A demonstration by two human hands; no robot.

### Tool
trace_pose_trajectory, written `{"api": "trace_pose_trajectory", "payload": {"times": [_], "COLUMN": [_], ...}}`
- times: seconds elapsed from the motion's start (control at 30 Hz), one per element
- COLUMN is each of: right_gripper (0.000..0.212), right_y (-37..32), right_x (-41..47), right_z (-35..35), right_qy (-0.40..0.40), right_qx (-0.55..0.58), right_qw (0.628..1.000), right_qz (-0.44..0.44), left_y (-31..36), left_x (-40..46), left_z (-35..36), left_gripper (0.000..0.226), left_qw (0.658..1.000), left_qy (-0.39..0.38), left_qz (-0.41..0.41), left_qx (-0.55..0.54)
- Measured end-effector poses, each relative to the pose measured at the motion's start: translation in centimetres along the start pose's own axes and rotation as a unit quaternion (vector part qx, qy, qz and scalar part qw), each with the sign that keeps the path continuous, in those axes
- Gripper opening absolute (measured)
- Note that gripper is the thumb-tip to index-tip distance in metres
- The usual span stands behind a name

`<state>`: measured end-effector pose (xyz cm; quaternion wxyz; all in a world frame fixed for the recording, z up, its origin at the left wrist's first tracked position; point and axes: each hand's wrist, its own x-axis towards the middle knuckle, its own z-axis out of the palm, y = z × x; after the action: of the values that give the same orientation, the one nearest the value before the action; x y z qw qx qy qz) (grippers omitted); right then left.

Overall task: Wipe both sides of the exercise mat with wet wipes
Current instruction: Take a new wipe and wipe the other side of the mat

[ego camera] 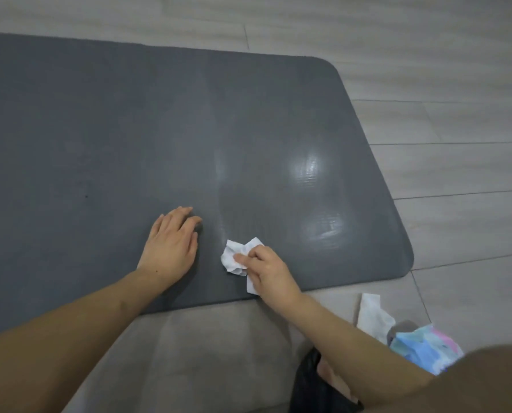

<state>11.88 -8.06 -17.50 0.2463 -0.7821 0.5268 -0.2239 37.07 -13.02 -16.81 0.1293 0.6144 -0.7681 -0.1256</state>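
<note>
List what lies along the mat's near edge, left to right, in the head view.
Left hand → crumpled wipe → right hand → used wipe on the floor → wipes pack.

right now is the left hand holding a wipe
No, the left hand lies flat and empty on the mat; the right hand pinches the wipe.

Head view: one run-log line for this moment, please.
right hand: grips wet wipe on mat | left hand: flat on mat | right part: wet sheen
</note>
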Motion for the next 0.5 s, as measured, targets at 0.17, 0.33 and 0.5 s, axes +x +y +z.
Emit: {"api": "trace_pose_trajectory", "payload": {"times": [0.17,0.33,0.5], "right_gripper": [0.016,0.024,0.03], "right_y": [-1.8,-1.5,-4.2], "right_x": [5.9,12.6,19.1], "right_z": [0.4,1.2,0.4], "right_qy": [-0.006,0.005,0.076], "right_qx": [-0.095,-0.041,0.081], "right_qw": [0.995,0.999,0.989], "right_qz": [-0.023,0.015,0.094], "left_y": [-5.3,-7.7,-10.6], "left_x": [-1.7,-0.6,3.2], "left_z": [-1.2,-3.1,-7.5], "left_gripper": [0.032,0.033,0.033], "left_qw": [0.993,0.99,0.983], "left_qy": [0.012,0.014,0.024], "left_qz": [-0.119,-0.138,-0.173], "left_qx": [-0.024,-0.037,-0.048]}}
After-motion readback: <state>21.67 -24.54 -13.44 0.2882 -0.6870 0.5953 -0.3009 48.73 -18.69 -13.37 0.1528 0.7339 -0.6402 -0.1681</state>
